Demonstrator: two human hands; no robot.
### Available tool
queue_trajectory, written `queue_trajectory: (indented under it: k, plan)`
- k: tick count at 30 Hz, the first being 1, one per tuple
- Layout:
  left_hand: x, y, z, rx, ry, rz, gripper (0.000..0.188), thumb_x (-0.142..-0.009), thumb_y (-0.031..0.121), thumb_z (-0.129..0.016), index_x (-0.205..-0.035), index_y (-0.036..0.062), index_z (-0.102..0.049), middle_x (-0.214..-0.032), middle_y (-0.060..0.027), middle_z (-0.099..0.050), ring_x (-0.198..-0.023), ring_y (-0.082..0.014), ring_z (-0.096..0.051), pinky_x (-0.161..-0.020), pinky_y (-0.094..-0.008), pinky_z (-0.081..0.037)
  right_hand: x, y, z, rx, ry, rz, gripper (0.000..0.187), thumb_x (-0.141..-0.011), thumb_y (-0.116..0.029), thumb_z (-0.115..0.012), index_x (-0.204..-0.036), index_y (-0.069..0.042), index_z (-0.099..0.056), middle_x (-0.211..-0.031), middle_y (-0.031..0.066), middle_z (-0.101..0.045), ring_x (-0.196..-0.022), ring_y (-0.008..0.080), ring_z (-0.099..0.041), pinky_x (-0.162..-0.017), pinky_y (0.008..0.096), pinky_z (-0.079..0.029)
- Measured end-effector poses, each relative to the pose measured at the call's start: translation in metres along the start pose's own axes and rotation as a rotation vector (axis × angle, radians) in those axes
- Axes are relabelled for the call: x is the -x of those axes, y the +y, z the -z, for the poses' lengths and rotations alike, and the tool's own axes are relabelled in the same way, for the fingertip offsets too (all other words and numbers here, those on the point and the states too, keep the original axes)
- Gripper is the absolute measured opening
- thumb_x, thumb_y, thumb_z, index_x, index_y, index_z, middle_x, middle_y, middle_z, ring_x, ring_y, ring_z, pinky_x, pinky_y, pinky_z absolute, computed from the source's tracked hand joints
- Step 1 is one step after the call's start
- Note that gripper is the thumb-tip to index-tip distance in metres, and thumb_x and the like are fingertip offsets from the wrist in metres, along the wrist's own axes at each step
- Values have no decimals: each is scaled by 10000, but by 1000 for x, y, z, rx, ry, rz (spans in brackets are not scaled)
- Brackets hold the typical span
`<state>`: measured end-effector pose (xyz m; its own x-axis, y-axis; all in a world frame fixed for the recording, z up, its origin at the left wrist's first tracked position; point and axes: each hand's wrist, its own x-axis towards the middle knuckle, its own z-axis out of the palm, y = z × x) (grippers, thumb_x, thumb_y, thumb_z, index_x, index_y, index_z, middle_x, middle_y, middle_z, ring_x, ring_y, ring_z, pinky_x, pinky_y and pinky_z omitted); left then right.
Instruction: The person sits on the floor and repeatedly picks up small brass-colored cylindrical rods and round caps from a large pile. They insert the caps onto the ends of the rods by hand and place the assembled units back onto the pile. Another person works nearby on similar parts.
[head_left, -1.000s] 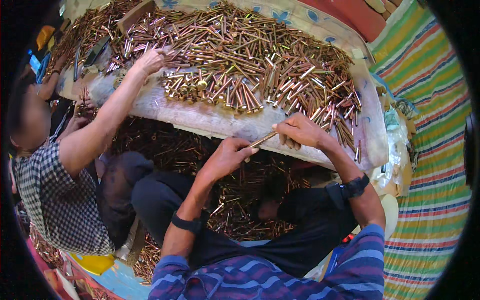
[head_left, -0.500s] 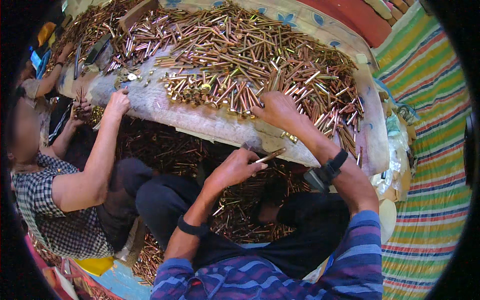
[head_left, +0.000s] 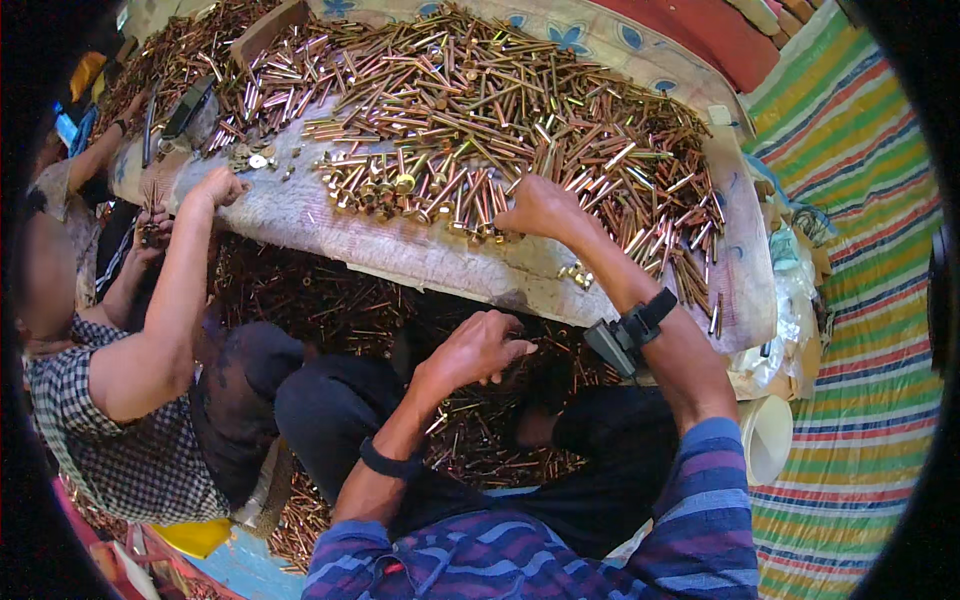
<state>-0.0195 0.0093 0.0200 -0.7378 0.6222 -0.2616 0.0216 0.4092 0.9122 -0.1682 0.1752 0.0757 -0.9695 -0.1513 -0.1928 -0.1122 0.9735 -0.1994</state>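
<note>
A large heap of long brassy and copper-coloured bolts (head_left: 480, 90) covers the padded, cloth-topped work surface (head_left: 420, 245). At its near edge, my right hand (head_left: 545, 208) has its fingertips closed at the end of a bolt; the fingers partly hide what they grip. Beside those fingertips, several bolts (head_left: 385, 190) lie with nuts or washers on their ends. My left hand (head_left: 472, 348) hovers below the front edge, over the dark space by my knees. Its thumb stands apart from the loosely bent fingers, and no bolt shows in it.
More bolts (head_left: 480, 440) lie on the floor around my legs. Left of me, a co-worker's hand (head_left: 222, 187) reaches over the surface near loose washers (head_left: 258, 161); their other hand (head_left: 152, 225) holds several bolts. Small nuts (head_left: 577, 275) rest near the front edge. A striped sheet (head_left: 850, 300) spreads at right.
The bolt that my left hand held is gone from it, and its fingers have loosened. My right hand has shifted slightly left along the bolts. The co-worker's reaching hand has moved left.
</note>
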Motion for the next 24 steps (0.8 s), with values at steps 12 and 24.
queue_trajectory:
  k: [12,24]
  plan:
    - [0,4,8,177,48,18,398,-980,275,-661,-1176,-72,-665,-729,-96,-677,-541,-151,-653,-461,-307,-528,-11,15,-13,-238,-69,-29,585,-687,-420,-778,-860,130,-685,-811,254,-680,-754,312,-677,-719,446,-546]
    - [-8,-11,13,465,150,52,358,-1004,218,-635,-1204,-77,-654,-948,-92,-700,-611,-148,-686,-454,-272,-538,21,21,6,-466,-114,-44,478,-737,-398,-748,-612,43,-613,-549,59,-514,-523,142,-471,-461,366,-382]
